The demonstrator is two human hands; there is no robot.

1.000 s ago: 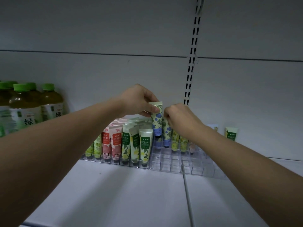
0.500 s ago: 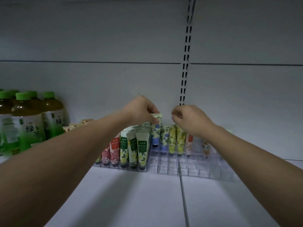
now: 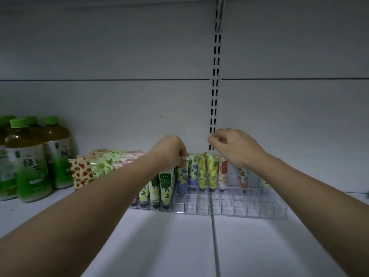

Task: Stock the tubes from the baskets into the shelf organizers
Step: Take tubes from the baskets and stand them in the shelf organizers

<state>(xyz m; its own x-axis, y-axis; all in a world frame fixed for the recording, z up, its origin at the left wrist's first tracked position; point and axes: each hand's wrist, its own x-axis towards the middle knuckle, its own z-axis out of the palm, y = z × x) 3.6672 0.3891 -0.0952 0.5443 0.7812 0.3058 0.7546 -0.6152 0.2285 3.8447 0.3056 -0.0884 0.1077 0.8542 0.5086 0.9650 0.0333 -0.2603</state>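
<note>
Tubes stand upright in the back cells of the clear organizer (image 3: 229, 208) on the white shelf (image 3: 179, 246); its front rows show no tubes. Left hand (image 3: 169, 151) pinches the top crimp of the blue-flower tube (image 3: 182, 174), which sits low in a back-row cell just beside a second blue tube (image 3: 192, 172) and the yellow tubes (image 3: 207, 172). Right hand (image 3: 233, 146) hovers above the yellow tubes, fingers curled, thumb and forefinger together, nothing visibly held. Judgement: step in hand is seating the blue-flower tube; looks almost down. To do it well: keep the tube vertical, push straight down on the crimp until the cap bottoms out, let go without dragging it sideways into its neighbours. Right hand could steady the adjacent tubes so they don't tip. A packed organizer with green-label tubes (image 3: 166, 184) sits touching on the left, strawberry-print packs (image 3: 80, 172) behind it, green tea bottles (image 3: 30, 162) further left. Baskets not in view.
</note>
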